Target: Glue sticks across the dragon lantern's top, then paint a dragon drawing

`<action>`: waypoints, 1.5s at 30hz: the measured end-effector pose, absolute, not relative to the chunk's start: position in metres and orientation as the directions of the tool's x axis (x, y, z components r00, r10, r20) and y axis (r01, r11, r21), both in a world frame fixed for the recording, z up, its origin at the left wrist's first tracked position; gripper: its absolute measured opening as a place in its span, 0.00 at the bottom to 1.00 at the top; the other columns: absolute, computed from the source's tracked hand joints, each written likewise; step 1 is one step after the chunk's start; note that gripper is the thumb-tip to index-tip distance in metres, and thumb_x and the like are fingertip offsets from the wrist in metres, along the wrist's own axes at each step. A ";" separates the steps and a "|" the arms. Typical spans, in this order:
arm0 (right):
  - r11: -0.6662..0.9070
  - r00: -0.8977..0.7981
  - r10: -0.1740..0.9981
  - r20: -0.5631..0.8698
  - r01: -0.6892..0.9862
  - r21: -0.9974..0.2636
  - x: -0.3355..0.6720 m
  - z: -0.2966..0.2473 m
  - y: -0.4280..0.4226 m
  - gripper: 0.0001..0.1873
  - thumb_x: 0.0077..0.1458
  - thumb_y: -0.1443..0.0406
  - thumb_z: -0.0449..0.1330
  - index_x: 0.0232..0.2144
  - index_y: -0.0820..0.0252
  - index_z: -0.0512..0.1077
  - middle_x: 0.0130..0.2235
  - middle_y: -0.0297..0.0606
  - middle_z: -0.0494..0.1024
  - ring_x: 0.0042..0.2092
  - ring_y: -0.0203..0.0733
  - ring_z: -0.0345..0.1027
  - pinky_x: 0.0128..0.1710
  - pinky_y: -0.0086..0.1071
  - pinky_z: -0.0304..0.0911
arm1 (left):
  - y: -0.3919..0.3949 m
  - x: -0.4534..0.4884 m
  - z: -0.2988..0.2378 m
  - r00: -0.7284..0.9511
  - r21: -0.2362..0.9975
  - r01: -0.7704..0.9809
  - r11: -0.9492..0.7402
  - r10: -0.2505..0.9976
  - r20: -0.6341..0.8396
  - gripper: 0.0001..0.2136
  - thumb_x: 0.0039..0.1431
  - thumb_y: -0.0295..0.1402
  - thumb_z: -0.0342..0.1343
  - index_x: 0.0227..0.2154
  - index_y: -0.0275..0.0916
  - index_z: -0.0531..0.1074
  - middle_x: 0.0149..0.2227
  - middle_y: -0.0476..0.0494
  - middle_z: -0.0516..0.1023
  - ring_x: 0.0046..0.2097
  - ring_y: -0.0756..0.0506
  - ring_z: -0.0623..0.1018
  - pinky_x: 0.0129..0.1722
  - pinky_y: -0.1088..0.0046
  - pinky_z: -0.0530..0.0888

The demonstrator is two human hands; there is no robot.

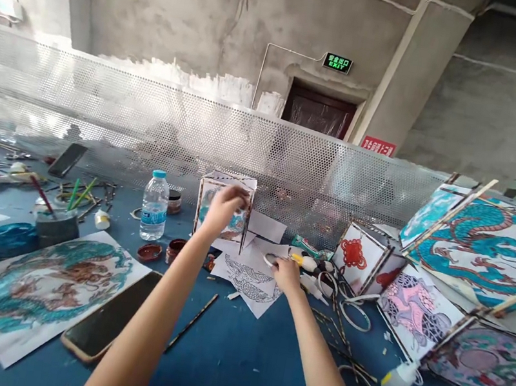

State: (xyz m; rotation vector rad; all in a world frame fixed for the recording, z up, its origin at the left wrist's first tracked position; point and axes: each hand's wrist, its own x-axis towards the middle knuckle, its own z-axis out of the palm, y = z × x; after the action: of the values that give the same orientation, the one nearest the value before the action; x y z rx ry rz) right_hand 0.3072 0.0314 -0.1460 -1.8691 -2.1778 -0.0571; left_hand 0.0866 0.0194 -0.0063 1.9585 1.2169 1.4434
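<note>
The left hand has its fingers closed over the top of a small paper lantern, a square box with painted panels on thin dark sticks, standing upright towards the worktop's far edge. The right hand lies with fingers curled on loose line-drawing sheets just beside the lantern, fingertips at a small white loop (whether they grip it, I cannot tell). Left of the lantern stand a clear water bottle and shallow brown paint pots. Nearer, a phone overlaps a teal dragon painting on the blue worktop. A perforated metal screen runs behind.
</note>
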 end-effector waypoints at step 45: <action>0.282 -0.068 0.893 0.444 0.854 -0.437 0.343 -0.166 -0.008 0.23 0.58 0.59 0.49 0.53 0.66 0.61 0.53 0.50 0.67 0.56 0.49 0.59 0.52 0.38 0.55 | 0.045 0.101 -0.042 0.127 0.842 0.228 -0.489 0.872 0.473 0.11 0.46 0.38 0.56 0.30 0.37 0.74 0.31 0.44 0.77 0.37 0.42 0.74 0.37 0.71 0.69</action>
State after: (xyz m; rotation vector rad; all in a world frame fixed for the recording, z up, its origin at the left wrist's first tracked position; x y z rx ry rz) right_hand 0.3430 -0.0077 -0.1660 -1.5659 -1.9108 0.0785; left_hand 0.1008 0.0452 -0.0418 1.8120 1.0620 1.3885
